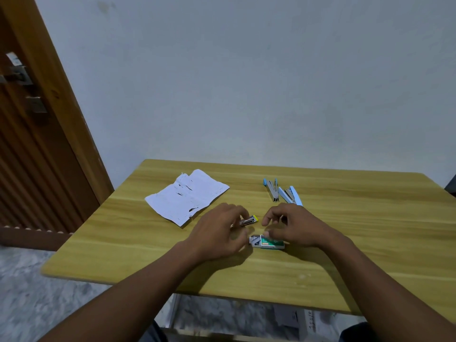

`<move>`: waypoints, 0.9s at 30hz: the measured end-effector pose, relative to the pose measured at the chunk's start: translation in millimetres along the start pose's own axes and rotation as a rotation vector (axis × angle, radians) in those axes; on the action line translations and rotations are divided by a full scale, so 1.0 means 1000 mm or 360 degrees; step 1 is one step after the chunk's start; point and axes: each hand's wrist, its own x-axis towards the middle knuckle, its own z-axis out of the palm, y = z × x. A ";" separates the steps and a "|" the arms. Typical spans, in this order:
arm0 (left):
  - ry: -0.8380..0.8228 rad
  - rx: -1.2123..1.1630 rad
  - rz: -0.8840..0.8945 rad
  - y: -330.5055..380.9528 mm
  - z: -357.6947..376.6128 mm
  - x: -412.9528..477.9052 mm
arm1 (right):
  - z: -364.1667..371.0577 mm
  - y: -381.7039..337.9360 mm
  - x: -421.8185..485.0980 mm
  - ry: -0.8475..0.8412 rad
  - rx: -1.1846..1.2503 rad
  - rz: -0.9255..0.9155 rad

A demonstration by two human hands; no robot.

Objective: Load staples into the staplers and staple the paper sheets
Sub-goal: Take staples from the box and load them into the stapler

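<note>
Staplers, count: three. I hold the yellow stapler [249, 220]. The first blue stapler [272, 190] and second blue stapler [290, 195] lie on the table [357, 243].
Staple boxes, count: one green staple box [270, 243], its inner tray slid partly out towards my left hand.
Paper, count: one small stack of paper sheets [187, 196]. How many sheets it has I cannot tell.
Hands, count: two, both mine, over the table.
Left hand [219, 229]: fingers curled round the yellow stapler. Its metal body and yellow tip stick out past my fingertips towards my right hand.
Right hand [297, 225]: fingers bent inward, with the thumb tip down at the far edge of the staple box. It is blurred, so I cannot tell whether the fingers pinch anything.
Yellow stapler, place: in my left hand, between my two hands, just beyond the staple box.
Staple box, place: flat on the table under my right thumb, just beside my left knuckles.
Blue staplers, place: just beyond my right hand, side by side and touching at their near ends, both hinged open with the metal rails showing.
Paper sheets, place: beyond my left hand and to its outer side, near it but not touching, lying flat and creased.
</note>
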 end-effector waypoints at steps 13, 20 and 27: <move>-0.0220 0.0016 -0.0406 -0.033 0.008 0.009 | 0.035 -0.028 0.003 -0.0019 -0.0446 -0.0117; -0.0109 -0.0182 -0.0501 -0.033 0.013 0.007 | 0.035 -0.025 -0.002 -0.0046 -0.0349 -0.0153; -0.0084 -0.0318 -0.0510 -0.031 0.007 0.004 | 0.024 -0.023 0.010 0.0336 0.0155 -0.0019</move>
